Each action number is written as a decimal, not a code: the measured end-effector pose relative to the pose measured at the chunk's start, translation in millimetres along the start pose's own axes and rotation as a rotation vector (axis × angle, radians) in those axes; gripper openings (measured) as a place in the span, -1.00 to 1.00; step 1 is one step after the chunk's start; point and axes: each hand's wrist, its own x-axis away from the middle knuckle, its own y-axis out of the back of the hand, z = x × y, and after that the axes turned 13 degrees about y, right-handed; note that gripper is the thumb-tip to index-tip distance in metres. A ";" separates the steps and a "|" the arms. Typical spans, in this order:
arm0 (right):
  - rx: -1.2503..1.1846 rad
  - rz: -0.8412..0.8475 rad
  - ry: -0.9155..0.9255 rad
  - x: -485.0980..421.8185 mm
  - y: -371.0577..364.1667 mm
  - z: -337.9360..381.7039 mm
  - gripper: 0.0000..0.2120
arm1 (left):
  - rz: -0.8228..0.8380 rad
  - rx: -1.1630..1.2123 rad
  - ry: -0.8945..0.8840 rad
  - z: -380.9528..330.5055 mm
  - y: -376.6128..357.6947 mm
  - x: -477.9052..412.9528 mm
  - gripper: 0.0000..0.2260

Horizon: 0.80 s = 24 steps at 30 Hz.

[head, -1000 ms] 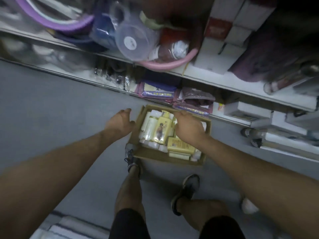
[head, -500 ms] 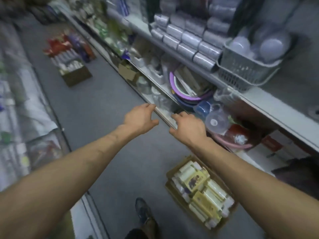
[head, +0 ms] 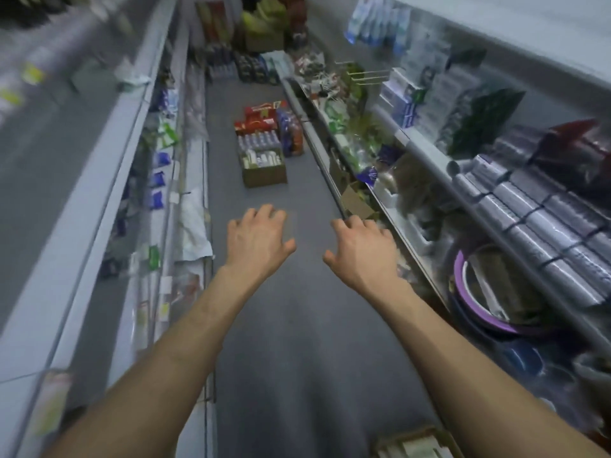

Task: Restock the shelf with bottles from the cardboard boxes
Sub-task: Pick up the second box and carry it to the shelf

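Two grips out front, both bare & holding nothing: left grip palm-down over the aisle floor, fingers loosely bent & spread, thumb out to the side; right grip in the same pose just beside it, small gap btwn the thumbs; its fingertips overlap the lower rail of the right shelf in view, can't tell if touching.

Bottles: far cardboard box sits on the floor well ahead, mid-aisle, top open, packed w/ white bottles; well apart from both grips. Directly behind it a shrink-wrapped pack of small bottles; behind that red cartons; to their right a blue-orange pack close against the shelf base; the whole stack fills the middle of the aisle, w/ a strip of floor on its left.

Near cardboard box only partly in view at the bottom edge, by the right forearm; pale contents, too cut off to tell more.

Right shelf crowded: sleeves of stacked cups on an upper level; purple-rimmed basin below them; small brown carton on the lowest level, near the right grip's fingers.

Left shelf blurred; blue packets along it; more stock at the aisle's far end, too blurred to name.
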 end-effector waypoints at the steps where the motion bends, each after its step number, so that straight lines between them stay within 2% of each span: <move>1: 0.001 -0.004 0.010 -15.7 -0.6 6.2 -0.50 | -0.009 -0.003 0.015 9.0 1.7 -10.6 -0.49; 9: -0.022 0.010 0.104 -155.7 -28.2 14.7 -0.51 | -0.037 -0.015 0.082 40.0 -20.9 -118.9 -0.53; 24: -0.058 0.163 0.285 -510.6 -107.0 -70.0 -0.57 | 0.070 -0.075 0.264 56.9 -86.6 -447.9 -0.53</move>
